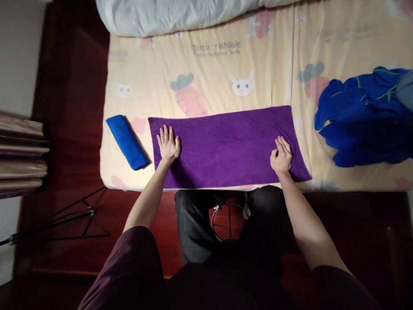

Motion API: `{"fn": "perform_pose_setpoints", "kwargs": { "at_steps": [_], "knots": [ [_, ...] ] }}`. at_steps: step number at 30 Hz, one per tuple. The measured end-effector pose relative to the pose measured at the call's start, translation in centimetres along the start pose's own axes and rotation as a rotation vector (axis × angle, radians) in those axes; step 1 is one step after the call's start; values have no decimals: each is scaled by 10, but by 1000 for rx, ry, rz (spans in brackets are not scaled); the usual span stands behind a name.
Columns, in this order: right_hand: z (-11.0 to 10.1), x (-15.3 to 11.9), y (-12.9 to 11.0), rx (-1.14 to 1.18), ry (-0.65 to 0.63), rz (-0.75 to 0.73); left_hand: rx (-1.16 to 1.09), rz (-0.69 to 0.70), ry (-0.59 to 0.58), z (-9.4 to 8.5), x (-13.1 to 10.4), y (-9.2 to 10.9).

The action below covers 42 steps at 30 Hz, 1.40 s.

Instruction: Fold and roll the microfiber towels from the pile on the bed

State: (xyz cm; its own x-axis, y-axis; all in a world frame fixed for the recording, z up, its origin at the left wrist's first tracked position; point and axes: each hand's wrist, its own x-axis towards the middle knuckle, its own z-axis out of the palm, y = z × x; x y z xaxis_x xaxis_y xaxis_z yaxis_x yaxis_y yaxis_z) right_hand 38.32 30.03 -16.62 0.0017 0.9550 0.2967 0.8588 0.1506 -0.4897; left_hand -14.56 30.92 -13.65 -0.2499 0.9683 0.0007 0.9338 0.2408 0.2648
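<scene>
A purple towel (222, 150) lies spread on the bed in front of the seated person, its near edge running close along the mattress edge, so there's little room on that side. Beyond its far edge a wide stretch of printed bedsheet (219, 88) runs back; a narrower strip of sheet shows off the right end.

The left hand (168, 144) rests palm down just inside the towel's left edge, fingers spread. The right hand (281, 156) is on the cloth near the other end, a little in from the slanting right edge, fingers bent and close together; from here I can't tell if it pinches any fabric. Most of the towel lies between the two hands.

The towel looks soft and short-napped, roughly rectangular, its lower right corner drawn outward. Just beside its left edge sits a blue cloth bundle (128, 143), compact and oblong, set at a slant. Well to the right is a rumpled blue garment (361, 116) with green seams. A puffy pale quilt (177, 15) crosses the far side. Off the bed's left, a thin black tripod (87, 211) stands on the dark red floor (74, 112), near a striped curtain (21, 155).
</scene>
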Motion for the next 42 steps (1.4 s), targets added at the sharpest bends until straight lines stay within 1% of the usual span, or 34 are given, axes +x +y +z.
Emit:
{"fn": "perform_pose_setpoints", "kwargs": {
  "at_steps": [3, 7, 11, 15, 20, 22, 23, 24, 25, 26, 27, 28, 30, 31, 32, 33, 34, 35, 36, 37, 38, 40, 42],
  "knots": [
    [0, 0, -1, -2, -13, 7, -35, -49, 40, 4, -12, 10],
    [-5, 1, -5, 7, 10, -8, -118, -80, 69, 1, -11, 14],
    [-9, 1, -8, -2, 1, -9, -154, -69, 110, -1, -12, 16],
    [-12, 1, -11, -10, -25, 8, -187, -50, 121, 0, -15, 16],
    [-20, 0, -9, -31, -46, 36, -224, -33, 150, 2, -16, 16],
    [-20, 0, -13, -57, -48, 62, -225, -22, 168, 4, -16, 16],
    [-18, 2, -21, -76, -49, 77, -227, -19, 176, 5, -16, 17],
    [-12, 5, -33, -93, -49, 83, -231, -19, 182, 6, -16, 17],
    [-4, 8, -52, -103, -54, 75, -238, -19, 185, 6, -16, 17],
    [8, 11, -78, -99, -69, 43, -246, -19, 187, 7, -16, 17],
    [24, 15, -110, -71, -102, -18, -254, -16, 186, 7, -16, 16],
    [42, 18, -148, -28, -153, -98, -262, -15, 185, 7, -16, 15],
    [82, 24, -231, 53, -261, -275, -272, -20, 175, 6, -15, 12],
    [103, 26, -270, 57, -320, -373, -272, -29, 162, 5, -14, 11],
    [121, 27, -304, 26, -367, -475, -271, -38, 139, 5, -13, 9],
    [138, 29, -331, -23, -386, -581, -269, -48, 115, 4, -12, 8],
    [150, 30, -350, -70, -404, -675, -263, -58, 94, 4, -11, 7],
    [159, 31, -359, -107, -428, -697, -255, -62, 82, 3, -11, 6],
    [164, 32, -360, -132, -455, -720, -243, -59, 81, 3, -11, 7],
    [166, 33, -354, -139, -486, -726, -230, -53, 91, 2, -11, 8],
    [164, 37, -342, -129, -518, -720, -218, -42, 108, 1, -12, 9],
    [154, 47, -308, -74, -561, -680, -204, -23, 143, 0, -13, 12],
    [138, 62, -270, -7, -571, -566, -209, -21, 160, -1, -15, 15]
  ]
}}
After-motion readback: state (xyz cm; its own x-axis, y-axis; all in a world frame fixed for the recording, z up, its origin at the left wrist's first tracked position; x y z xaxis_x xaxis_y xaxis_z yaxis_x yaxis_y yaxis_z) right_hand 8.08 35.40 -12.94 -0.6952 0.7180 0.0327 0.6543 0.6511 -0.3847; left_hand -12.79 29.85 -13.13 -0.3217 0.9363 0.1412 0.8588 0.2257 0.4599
